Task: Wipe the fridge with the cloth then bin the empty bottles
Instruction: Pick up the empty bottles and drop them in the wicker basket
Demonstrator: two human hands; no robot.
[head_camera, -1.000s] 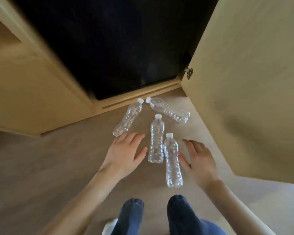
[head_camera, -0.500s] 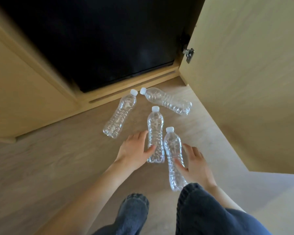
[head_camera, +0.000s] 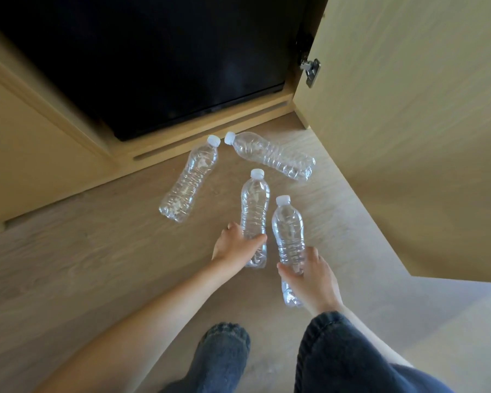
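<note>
- Fingers (head_camera: pixel 234 227) of the left hand (head_camera: pixel 233 248) wrap the middle bottle (head_camera: pixel 254 202) low; right hand (head_camera: pixel 313 279) grips the near bottle (head_camera: pixel 288 225); both lie on the floor (head_camera: pixel 97 265).
- Likely light, thin, crushable, slick; ribbed waist suits.
- Beyond, left bottle (head_camera: pixel 192 182) and far bottle (head_camera: pixel 272 156) lie by the fridge (head_camera: pixel 153 66); cabinet door (head_camera: pixel 408 137) crowds right, open room left.

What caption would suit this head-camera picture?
Left hand grips the middle bottle, right hand the nearest bottle; the left bottle and far bottle lie before the fridge.

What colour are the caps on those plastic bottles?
White caps on all four clear bottles, seen best in the head view.
</note>
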